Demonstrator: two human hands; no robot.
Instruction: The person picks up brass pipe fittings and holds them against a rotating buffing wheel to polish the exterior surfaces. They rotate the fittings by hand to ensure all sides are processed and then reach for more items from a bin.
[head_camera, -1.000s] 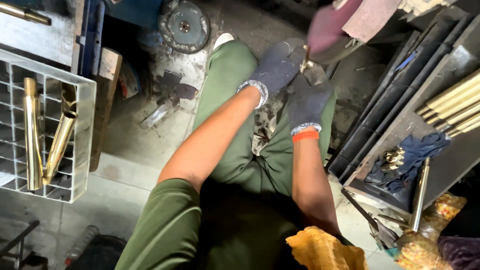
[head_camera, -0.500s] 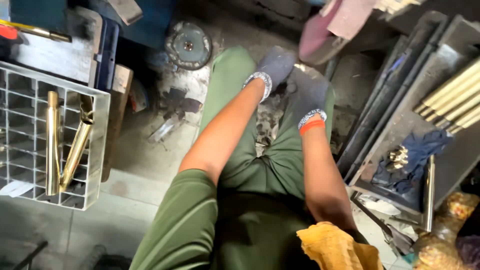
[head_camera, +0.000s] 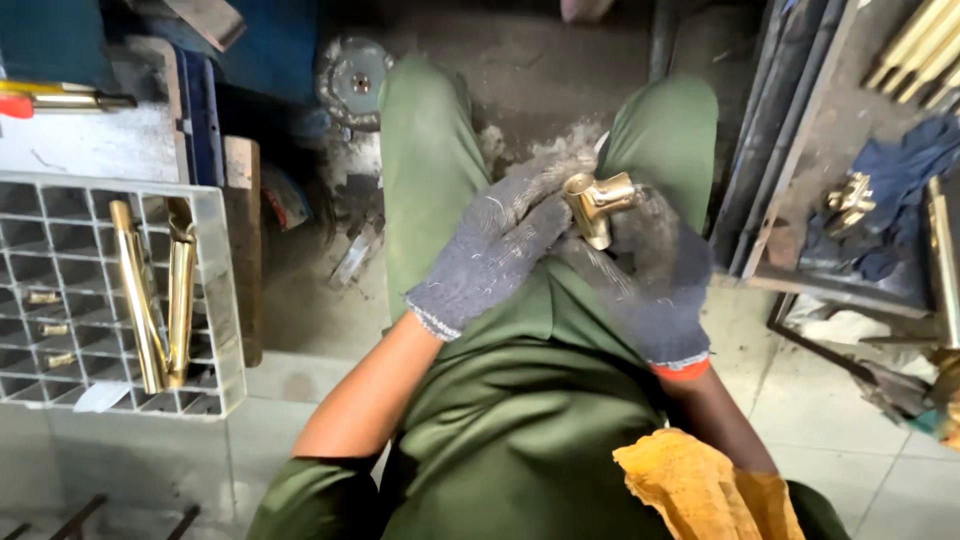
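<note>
Both my hands wear grey knit gloves and meet over my lap, above green trousers. My right hand (head_camera: 650, 275) grips a small shiny brass fitting (head_camera: 597, 203) with short stub ends. My left hand (head_camera: 495, 250) lies against the fitting from the left, its fingertips touching the brass. Grey dust and metal fluff cling to the gloves and to the trousers between my knees.
A white grid crate (head_camera: 215, 300) at the left holds two long brass tubes (head_camera: 160, 295) and small brass bits. A dark tray (head_camera: 830, 285) at the right carries a blue rag (head_camera: 900, 180), another brass fitting (head_camera: 850, 200) and brass rods (head_camera: 915, 45). A yellow cloth (head_camera: 700, 485) lies by my right hip.
My hands came back from reaching far forward and now sit over my lap. The brass fitting is now held between them; the view has tilted down and closer.
</note>
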